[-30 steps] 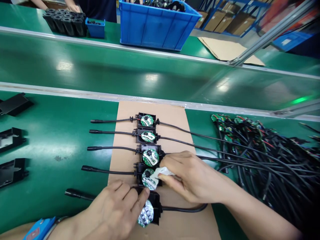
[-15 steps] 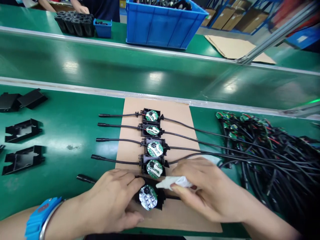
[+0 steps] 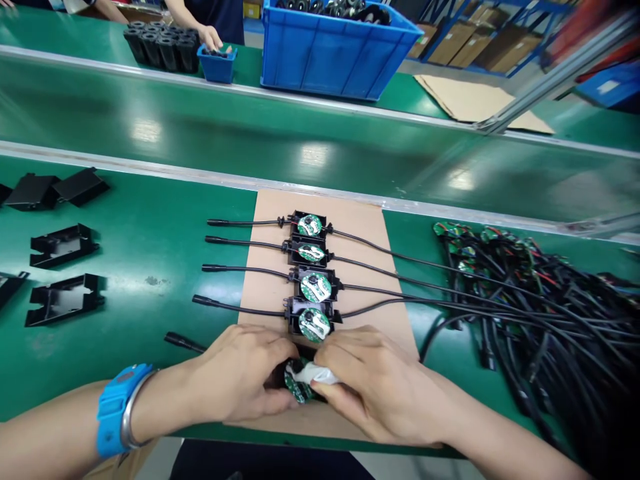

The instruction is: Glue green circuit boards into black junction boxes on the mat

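Lower centre of the frame: my left hand (image 3: 257, 373) curls around the left side of a black plastic housing (image 3: 277, 378), thumb on the near side and fingers on the far side, parted only by the part they hold. My right hand (image 3: 373, 387) is closed on a white nozzle-tipped tube (image 3: 323, 375), pointing left over the round green circuit board (image 3: 295, 390) at that housing; whether tip and board touch I cannot tell.

Centre: four further housings (image 3: 300, 307) form a column on a cardboard sheet (image 3: 360, 207), each with a round board bearing white strips (image 3: 324, 287). Black cables (image 3: 365, 290) lead from them toward a tangled cable pile (image 3: 525, 320) at right. Left edge: bare housings (image 3: 65, 303). Upper left: a co-worker's hand (image 3: 210, 39) at a small blue bin (image 3: 219, 68).

Likely faults, as I judge them: pressing the nozzle on the board's rim could tip the board; too hard a squeeze could spread white material past its place; my right knuckles, near the fourth board, could smear its strip if swept upward; a snag among the overlapping cables could drag a housing out of line.
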Demonstrator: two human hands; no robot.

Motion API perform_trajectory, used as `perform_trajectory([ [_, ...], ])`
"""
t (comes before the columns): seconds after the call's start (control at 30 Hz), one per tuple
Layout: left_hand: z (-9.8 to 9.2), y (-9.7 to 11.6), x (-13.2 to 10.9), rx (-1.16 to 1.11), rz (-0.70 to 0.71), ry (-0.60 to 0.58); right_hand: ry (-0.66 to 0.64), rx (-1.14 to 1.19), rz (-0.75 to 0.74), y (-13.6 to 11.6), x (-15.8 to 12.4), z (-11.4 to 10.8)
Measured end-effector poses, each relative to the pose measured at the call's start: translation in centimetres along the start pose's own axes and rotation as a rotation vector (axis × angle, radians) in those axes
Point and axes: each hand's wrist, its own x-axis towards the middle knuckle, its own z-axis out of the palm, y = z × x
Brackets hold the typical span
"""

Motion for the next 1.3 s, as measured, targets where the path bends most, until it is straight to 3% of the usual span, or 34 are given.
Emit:
perform_trajectory([
  [0.37,0.0,0.1,0.0,-0.026,-0.018,-0.019,-0.029,0.019,0.045,-0.7,-2.0,-0.5],
  [0.83,0.1,0.5,0.0,-0.106,-0.093,-0.003,0.012,0.069,0.083,0.9,-1.1,-0.1],
  [1.1,0.4,0.3,0.3,-0.114,-0.103,-0.023,0.023,0.015,0.064,0.5,-1.7,-0.3],
  [1.2,0.3,0.4,0.3,-0.121,-0.109,-0.028,0.023,0.089,0.076,0.5,-1.9,-0.7],
  [1.3,0.0,0.6,0.2,-0.122,-0.123,-0.046,0.106,0.239,0.145,1.0,-1.9,-1.2],
])
